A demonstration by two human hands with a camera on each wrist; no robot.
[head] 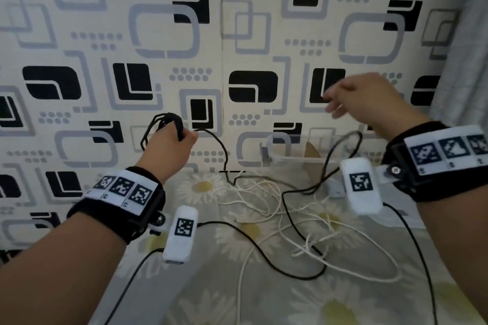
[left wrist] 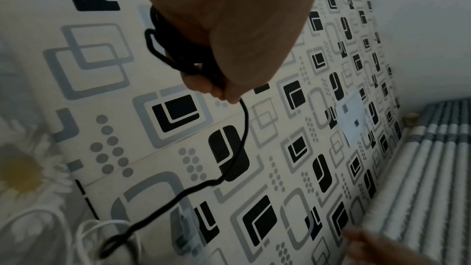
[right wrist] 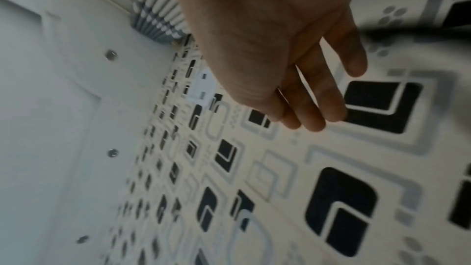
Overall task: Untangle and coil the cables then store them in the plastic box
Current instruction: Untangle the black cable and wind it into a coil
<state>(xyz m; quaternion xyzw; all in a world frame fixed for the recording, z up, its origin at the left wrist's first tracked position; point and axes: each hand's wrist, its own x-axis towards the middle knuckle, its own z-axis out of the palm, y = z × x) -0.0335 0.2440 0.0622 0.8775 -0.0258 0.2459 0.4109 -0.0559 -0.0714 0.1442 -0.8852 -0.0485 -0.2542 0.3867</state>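
My left hand (head: pixel 171 142) is raised in front of the patterned wall and grips a bundle of black cable loops (head: pixel 166 120); the left wrist view shows the same black loops (left wrist: pixel 163 47) inside the fist. A loose tail of the black cable (head: pixel 224 155) hangs down to the bedsheet and runs on across it. My right hand (head: pixel 351 97) is lifted to the right with its fingers (right wrist: pixel 316 108) straight and spread, holding nothing. A clear plastic box (head: pixel 298 158) stands against the wall, below the right hand. Tangled white cables (head: pixel 266 203) lie on the sheet, mixed with black cable.
The surface is a grey sheet with a daisy print (head: pixel 200 187). A small white plug (head: pixel 334 190) lies near the box. A grey striped curtain (head: pixel 462 47) hangs at the far right. Thin black leads (head: pixel 420 253) run from the wrist cameras across the sheet.
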